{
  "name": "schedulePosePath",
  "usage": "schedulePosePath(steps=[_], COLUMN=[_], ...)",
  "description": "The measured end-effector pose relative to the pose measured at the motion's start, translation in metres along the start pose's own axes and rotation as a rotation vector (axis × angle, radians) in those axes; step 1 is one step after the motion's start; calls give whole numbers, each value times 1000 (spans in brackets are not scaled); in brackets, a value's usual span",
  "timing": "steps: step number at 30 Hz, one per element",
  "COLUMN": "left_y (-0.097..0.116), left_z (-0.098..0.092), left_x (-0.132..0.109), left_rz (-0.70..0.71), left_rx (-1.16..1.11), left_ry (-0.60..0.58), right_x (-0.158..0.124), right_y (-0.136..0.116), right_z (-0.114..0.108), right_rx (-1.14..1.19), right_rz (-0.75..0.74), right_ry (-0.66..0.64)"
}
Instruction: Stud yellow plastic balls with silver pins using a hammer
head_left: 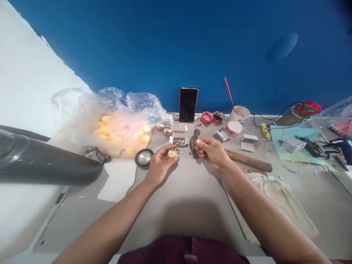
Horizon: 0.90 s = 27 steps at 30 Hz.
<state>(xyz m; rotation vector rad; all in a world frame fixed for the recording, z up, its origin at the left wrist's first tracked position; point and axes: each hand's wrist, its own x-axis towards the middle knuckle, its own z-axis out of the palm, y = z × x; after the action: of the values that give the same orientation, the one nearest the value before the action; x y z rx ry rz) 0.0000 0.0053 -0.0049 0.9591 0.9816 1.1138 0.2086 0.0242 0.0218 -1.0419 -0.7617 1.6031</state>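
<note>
My left hand is closed around a small yellow ball dotted with shiny metal studs. My right hand has its thumb and fingers pinched at the head of a claw hammer; the wooden handle runs out to the right behind that hand. Between the two hands a tiny dark stud lies on the table. Just beyond my left hand is an opened small box full of shiny studs. A black round dish with a silver centre sits left of that hand.
A clear plastic bag of yellow balls lies at left, near a thick grey pipe. Two studded balls, an upright phone and a white cup stand toward the blue wall. A cream cloth bag lies at right.
</note>
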Motion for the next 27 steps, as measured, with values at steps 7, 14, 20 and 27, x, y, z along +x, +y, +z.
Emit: schedulePosePath(steps=[7, 14, 20, 27], left_y=[0, 9, 15, 11], left_z=[1, 5, 9, 6], left_x=[-1, -7, -12, -13], left_rz=[-20, 29, 66, 77], left_rx=[-9, 19, 55, 125], left_ry=[-19, -55, -62, -35], right_x=[0, -12, -19, -20], right_y=[-10, -1, 10, 16], right_z=[-7, 6, 16, 23], right_rx=[2, -83, -97, -103], right_rz=[18, 80, 42, 74], right_ry=[-89, -185, -233, -160])
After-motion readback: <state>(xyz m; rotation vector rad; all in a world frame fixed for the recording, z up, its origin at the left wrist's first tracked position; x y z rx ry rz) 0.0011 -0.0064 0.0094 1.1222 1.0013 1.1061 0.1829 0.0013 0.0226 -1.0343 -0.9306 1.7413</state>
